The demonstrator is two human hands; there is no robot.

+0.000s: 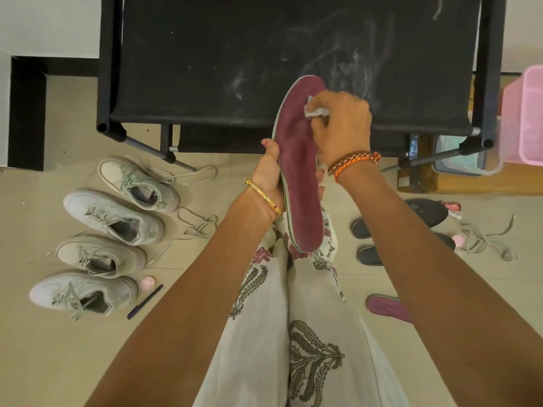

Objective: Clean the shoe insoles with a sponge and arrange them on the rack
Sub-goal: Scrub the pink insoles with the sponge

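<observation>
While left hand [269, 171] is gripping maroon insole [296, 171] at mid-length, fingers curled round its edge, right hand [342, 124] is pinching pale sponge [316, 111] against toe area; insole is hanging upright over lap, in front of black rack [264, 54]; prob light, bendy, so keep supporting near middle; 2nd insole [385, 308] is lying on floor.

I see four pale sneakers [117, 233] in row on floor at left, loose laces [194, 224] beside them, dark pen [144, 301] near, pink basket [526, 113] at right edge.
</observation>
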